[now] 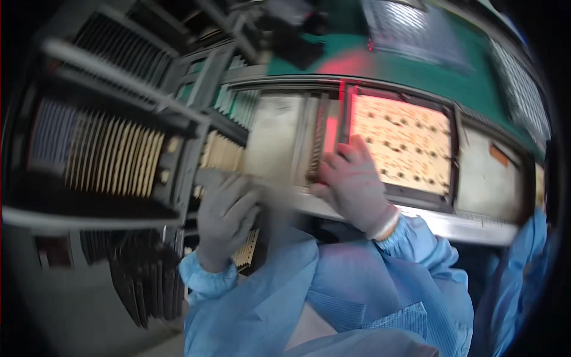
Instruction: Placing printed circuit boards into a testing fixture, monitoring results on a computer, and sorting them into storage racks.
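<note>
Green surface (482, 89) lies beyond the right hand (355, 189), racks (89, 221) beside the left hand (225, 219); I cannot tell either grip.

Green mat (480, 88), translucent plastic packaging (410, 35) on it, dark panels (143, 276) lower left, another person's blue sleeve (518, 262)

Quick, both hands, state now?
Left hand: fingers curled; blur hides whether it holds anything.
Right hand: fingers bent by the lit board; grip can't be told.
</note>
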Available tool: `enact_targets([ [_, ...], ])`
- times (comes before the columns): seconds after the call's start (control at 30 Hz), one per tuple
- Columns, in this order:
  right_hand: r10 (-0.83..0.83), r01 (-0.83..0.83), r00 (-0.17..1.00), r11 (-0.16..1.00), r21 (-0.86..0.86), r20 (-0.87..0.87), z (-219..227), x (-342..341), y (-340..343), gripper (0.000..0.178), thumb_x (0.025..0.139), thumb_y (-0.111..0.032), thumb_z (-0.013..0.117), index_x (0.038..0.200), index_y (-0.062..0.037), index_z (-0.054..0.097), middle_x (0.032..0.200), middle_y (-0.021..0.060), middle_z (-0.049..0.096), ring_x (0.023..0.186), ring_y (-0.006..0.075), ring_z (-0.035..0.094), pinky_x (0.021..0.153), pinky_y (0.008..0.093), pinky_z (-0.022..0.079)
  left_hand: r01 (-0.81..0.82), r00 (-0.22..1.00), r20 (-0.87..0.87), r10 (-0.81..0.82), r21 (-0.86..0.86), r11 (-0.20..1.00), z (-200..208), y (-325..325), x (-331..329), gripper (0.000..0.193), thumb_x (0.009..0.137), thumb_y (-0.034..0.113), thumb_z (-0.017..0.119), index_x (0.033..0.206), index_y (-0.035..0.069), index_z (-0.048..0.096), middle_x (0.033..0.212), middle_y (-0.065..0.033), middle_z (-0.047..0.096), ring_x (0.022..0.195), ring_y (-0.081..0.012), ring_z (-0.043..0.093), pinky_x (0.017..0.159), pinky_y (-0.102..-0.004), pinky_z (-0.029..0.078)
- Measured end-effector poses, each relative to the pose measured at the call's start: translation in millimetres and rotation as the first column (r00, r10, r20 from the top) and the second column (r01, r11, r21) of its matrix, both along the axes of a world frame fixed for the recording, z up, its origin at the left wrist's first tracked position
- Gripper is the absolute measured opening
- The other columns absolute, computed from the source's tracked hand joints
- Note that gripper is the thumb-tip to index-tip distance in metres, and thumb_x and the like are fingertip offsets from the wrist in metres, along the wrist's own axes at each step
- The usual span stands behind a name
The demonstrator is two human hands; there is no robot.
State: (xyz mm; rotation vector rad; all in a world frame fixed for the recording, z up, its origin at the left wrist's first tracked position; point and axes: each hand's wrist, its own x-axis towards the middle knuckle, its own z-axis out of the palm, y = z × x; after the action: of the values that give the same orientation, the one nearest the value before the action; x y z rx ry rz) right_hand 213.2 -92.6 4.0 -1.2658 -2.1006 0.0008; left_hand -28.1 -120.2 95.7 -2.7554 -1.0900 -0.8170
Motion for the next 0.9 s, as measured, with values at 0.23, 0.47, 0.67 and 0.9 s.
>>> enact_targets([
  [0.23, 0.138, -0.08, 0.954, 0.973, -0.216, 0.266, 65, 66, -49, 0.024, 0.088, -0.024, 0.056, 0.079, -0.0048, 0.066, 0.088, 0.0135, 0.062, 0.091, 0.034, 0.055, 0.106, 0.053, 0.029, -0.734, 0.557, 0.093, 0.826, 0.52, 0.436, 70, -189, -101, 0.025, 0.081, -0.002, 0.062, 0.105, 0.004, 0.064, 0.112, -0.0146, 0.061, 0.1, -0.035, 0.059, 0.088, -0.0402, 0.047],
  [0.47, -0.264, 0.586, 0.81, 0.309, -0.749, 0.524, 52, 220, -84, 0.071, 0.087, -0.072, 0.043, 0.11, -0.0094, 0.067, 0.107, 0.0229, 0.067, 0.099, 0.02, 0.063, 0.091, 0.0385, 0.046, -0.882, -0.446, 0.02, 0.895, 0.161, -0.443, 58, -335, -271, 0.064, 0.09, 0.052, 0.053, 0.135, 0.007, 0.048, 0.129, -0.0178, 0.056, 0.127, -0.0372, 0.045, 0.107, -0.0442, 0.033],
  [0.67, -0.527, 0.384, 0.844, 0.729, -0.567, -0.105, 48, 197, -115, 0.044, 0.096, -0.036, 0.054, 0.079, 0.0022, 0.067, 0.064, 0.0129, 0.064, 0.057, 0.0247, 0.059, 0.057, 0.0374, 0.045, -0.626, -0.525, -0.001, 0.851, -0.676, -0.388, 69, -309, -301, 0.065, 0.083, 0.063, 0.058, 0.112, 0.006, 0.067, 0.097, -0.0123, 0.068, 0.081, -0.0225, 0.065, 0.071, -0.0365, 0.053],
  [0.9, 0.031, -0.137, 0.97, 0.889, -0.437, -0.241, 69, 83, -95, 0.033, 0.089, -0.029, 0.061, 0.07, -0.0025, 0.067, 0.07, 0.0161, 0.064, 0.067, 0.032, 0.063, 0.064, 0.0382, 0.048, -0.866, -0.346, 0.074, 0.935, -0.408, -0.289, -7, -441, -471, 0.048, 0.09, 0.043, 0.054, 0.112, 0.002, 0.066, 0.107, -0.0142, 0.07, 0.099, -0.026, 0.062, 0.087, -0.0377, 0.047],
])
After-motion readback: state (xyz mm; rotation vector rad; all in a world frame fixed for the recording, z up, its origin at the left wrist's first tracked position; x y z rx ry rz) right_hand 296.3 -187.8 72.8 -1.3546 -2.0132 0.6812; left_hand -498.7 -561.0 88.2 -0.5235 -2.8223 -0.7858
